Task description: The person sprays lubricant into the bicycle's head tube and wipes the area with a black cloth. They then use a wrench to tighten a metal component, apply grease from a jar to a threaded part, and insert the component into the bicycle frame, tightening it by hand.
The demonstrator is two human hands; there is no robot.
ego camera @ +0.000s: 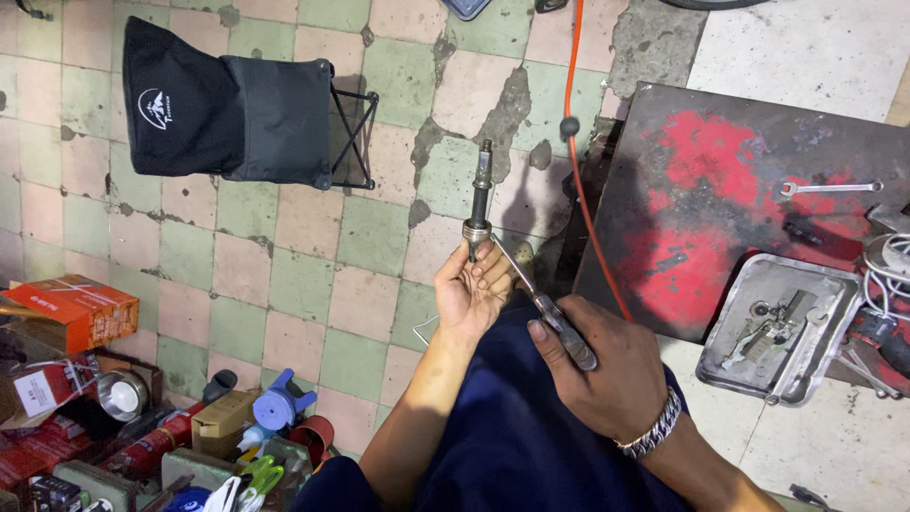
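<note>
Head view: both hands closed on shaft and tool above the lap.

The right hand (597,365) grips a thin metal tool (540,299); the left hand (471,289) holds an upright steel shaft (481,194), tool tip meeting its collar. Lower left, a tan carton (223,417); farther, an orange box (76,308). Beyond, a black folding stool (227,114) bears a white logo.

Even, soft light; sharp focus

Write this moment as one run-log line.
left hand: holds metal shaft upright | right hand: grips thin tool, tip at shaft's ring | nearby: metal tray, wrench
</note>
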